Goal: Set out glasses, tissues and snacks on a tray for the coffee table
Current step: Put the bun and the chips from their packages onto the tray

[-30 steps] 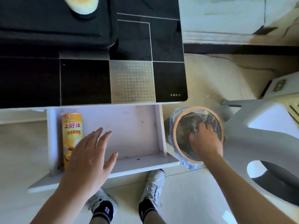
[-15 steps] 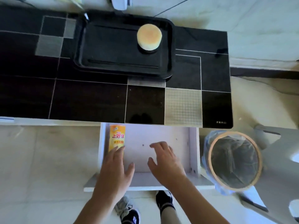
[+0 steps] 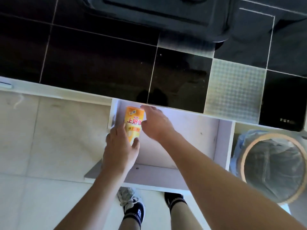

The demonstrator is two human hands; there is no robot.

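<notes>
the black tiled coffee table [image 3: 99, 63] fills the top of the view, and only the near edge of the dark tray [image 3: 166, 15] is seen on it; no glasses or tissues are in view, so most of the task looks undone. below, the white drawer [image 3: 222, 143] is pulled open over a pale floor, with a lined bin [image 3: 272, 170] beside it. the orange snack can [image 3: 133, 125] is grasped in the drawer's left corner by the left hand [image 3: 121, 150], while the right hand [image 3: 156, 123] is curled against its side.

place: home living room
evidence: black glass coffee table [image 3: 99, 60]; beside it, lined wastebasket [image 3: 272, 170] on tiled floor [image 3: 41, 138]
</notes>
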